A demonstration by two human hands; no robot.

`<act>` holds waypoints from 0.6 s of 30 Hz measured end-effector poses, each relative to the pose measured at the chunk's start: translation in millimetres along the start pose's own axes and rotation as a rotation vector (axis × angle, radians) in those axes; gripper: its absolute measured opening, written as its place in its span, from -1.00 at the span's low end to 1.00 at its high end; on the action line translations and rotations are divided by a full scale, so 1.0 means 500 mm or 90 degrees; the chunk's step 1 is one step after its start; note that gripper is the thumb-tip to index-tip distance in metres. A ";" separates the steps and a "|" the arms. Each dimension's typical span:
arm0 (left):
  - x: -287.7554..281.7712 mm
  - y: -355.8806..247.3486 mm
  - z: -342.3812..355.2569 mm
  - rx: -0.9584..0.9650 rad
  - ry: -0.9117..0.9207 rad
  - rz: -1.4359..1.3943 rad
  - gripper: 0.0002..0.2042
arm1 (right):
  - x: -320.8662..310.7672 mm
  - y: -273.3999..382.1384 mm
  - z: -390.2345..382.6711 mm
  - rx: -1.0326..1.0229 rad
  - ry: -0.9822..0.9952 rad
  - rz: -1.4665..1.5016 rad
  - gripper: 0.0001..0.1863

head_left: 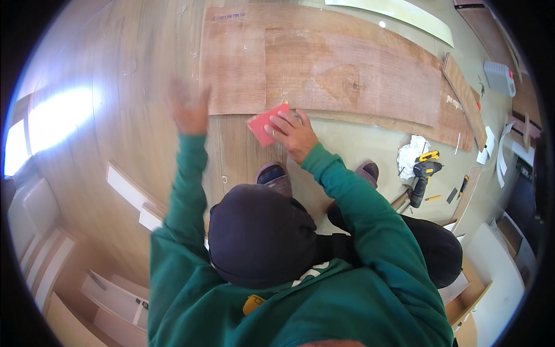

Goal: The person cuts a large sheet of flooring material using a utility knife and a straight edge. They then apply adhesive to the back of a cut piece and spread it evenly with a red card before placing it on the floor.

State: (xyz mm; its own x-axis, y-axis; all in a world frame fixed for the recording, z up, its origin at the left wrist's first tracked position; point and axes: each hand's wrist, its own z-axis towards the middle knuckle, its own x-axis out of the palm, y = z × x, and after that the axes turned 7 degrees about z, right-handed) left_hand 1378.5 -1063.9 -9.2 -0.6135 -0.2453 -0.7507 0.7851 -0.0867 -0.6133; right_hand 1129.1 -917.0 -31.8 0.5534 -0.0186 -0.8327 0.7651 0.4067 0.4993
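Observation:
My right hand (pixel 295 134) grips a flat red block (pixel 269 125), fingers spread over its face and edge. Pale wood-like bits show at the block's corners, and it sits beside the near edge of a large plywood sheet (pixel 231 69). To the left, my left hand (pixel 191 110) is raised near the sheet's left corner, blurred by motion. Its thumb stands apart from the stretched fingers and nothing shows in it. A second, darker rectangular panel (pixel 393 81) seems to lie on the plywood, with a triangular mark on its surface.
A narrow board (pixel 465 101) lies across the sheet's right end. On the floor at right are a yellow-and-black cordless drill (pixel 425 173), a white cloth (pixel 411 153), a hammer (pixel 402 196) and a pencil (pixel 432 198). A white jug (pixel 500 78) stands farther right. White boards (pixel 130 188) lie at left.

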 end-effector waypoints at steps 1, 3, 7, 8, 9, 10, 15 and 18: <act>0.010 -0.026 0.083 -0.005 0.006 -0.083 -0.09 | -0.014 0.013 -0.007 -0.012 0.011 0.029 -0.61; 0.025 -0.100 0.216 0.061 0.000 -0.184 0.04 | -0.051 -0.014 0.014 0.070 -0.091 -0.006 -0.60; 0.149 -0.226 0.389 0.229 0.037 -0.201 0.07 | -0.105 -0.102 0.061 0.291 -0.148 -0.054 -0.56; 0.155 -0.234 0.429 0.216 0.056 -0.198 0.11 | -0.090 -0.095 0.082 0.282 -0.112 -0.032 -0.58; 0.187 -0.233 0.477 0.190 0.056 -0.214 0.08 | -0.074 -0.090 0.093 0.281 -0.070 -0.022 -0.59; 0.214 -0.228 0.533 0.165 0.051 -0.224 0.06 | -0.058 -0.082 0.107 0.273 -0.029 -0.007 -0.61; 0.261 -0.310 0.580 0.303 0.255 -0.457 -0.21 | -0.062 0.019 0.004 0.104 0.045 0.068 -0.63; 0.254 -0.328 0.576 0.263 0.339 -0.489 -0.32 | -0.188 -0.033 0.012 0.056 -0.058 0.105 -0.63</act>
State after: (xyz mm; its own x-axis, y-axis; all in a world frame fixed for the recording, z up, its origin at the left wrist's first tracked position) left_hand 1196.5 -1358.9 66.9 -0.8424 0.4694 -0.2647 0.0704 -0.3911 -0.9176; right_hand 1066.6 -927.6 39.9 0.6977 -0.0425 -0.7151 0.6855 0.3294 0.6493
